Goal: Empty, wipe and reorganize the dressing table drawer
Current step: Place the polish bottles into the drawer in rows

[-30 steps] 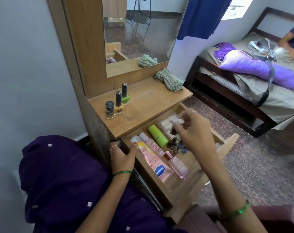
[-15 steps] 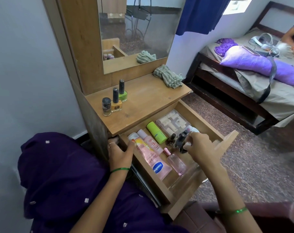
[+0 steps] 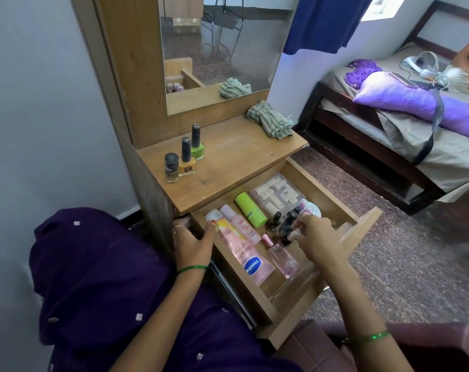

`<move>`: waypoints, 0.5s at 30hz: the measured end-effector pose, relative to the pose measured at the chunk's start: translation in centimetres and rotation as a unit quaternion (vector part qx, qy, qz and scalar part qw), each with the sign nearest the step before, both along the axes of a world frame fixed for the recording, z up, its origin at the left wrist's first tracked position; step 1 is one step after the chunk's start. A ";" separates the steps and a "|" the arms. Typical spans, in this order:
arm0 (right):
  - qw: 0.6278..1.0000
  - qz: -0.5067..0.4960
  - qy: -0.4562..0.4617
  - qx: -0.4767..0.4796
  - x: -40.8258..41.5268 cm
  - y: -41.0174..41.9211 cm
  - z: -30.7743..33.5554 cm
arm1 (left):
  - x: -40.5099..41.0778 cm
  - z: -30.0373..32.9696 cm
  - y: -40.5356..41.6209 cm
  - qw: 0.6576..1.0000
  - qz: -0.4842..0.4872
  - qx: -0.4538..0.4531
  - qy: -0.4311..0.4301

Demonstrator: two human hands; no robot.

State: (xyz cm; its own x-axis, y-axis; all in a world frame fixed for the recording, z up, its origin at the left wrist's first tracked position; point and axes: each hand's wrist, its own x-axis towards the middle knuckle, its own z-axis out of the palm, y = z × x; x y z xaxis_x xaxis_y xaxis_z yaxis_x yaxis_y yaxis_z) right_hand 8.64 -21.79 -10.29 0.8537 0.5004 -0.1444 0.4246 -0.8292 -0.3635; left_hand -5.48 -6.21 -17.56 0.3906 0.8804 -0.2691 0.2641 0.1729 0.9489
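So the right hand [image 3: 312, 237] has just dropped back into the drawer [image 3: 332, 189] and its grip is now pinched on a dark nail polish bottle [image 3: 288, 224] in the middle, right beside the pink Vaseline tube [image 3: 244, 253]. A second ago it was hovering higher up. Left hand [image 3: 193, 240] stays clamped on the drawer's near corner. Three polish bottles [image 3: 185, 159] already stand on the surface behind the drawer, so emptying looks barely started; the rag [image 3: 271, 122] sits unused.

- The right hand [image 3: 315, 238] covers the lower ends of the dark bottles [image 3: 288, 222] it reaches.
- The white jar [image 3: 312, 209] sits partly hidden behind them.
- The drawer [image 3: 303, 299] front is cut by glare.
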 end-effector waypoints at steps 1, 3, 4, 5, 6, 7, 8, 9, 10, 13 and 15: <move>1.000 -0.001 -0.004 -0.003 0.0 0.0 0.0 | 0.0 0.0 0.0 1.000 0.000 0.000 -0.001; 1.000 -0.004 -0.025 -0.007 0.1 -0.1 0.5 | 0.0 0.1 -0.1 1.000 0.002 0.001 -0.002; 0.999 -0.004 -0.038 -0.001 0.0 0.0 1.0 | 0.1 0.1 -0.1 1.000 0.003 0.002 -0.002; 0.999 -0.001 -0.052 0.012 0.0 0.1 1.5 | 0.1 0.1 -0.1 1.000 0.005 0.004 -0.002; 0.997 0.004 -0.063 0.033 -0.2 0.4 2.1 | 0.1 0.1 0.0 1.000 0.006 0.005 -0.002; 0.996 0.012 -0.068 0.057 -0.4 0.9 2.7 | 0.1 0.0 0.0 1.000 0.009 0.006 -0.003; 0.994 0.023 -0.069 0.084 -0.7 1.6 3.2 | 0.1 -0.2 0.1 1.000 0.011 0.006 -0.004; 0.991 0.043 -0.067 0.110 -1.1 2.4 3.6 | 0.1 -0.2 0.1 1.000 0.013 0.006 -0.005; 0.987 0.071 -0.063 0.130 -1.7 3.3 4.1 | 0.1 -0.2 0.2 1.000 0.015 0.003 -0.006; 0.970 0.180 -0.042 0.158 -3.9 6.3 5.0 | 0.0 -0.1 0.2 1.000 0.014 0.000 -0.005; 0.956 0.234 -0.047 0.168 -5.1 8.5 5.6 | 0.0 0.0 0.1 1.000 0.011 0.002 -0.004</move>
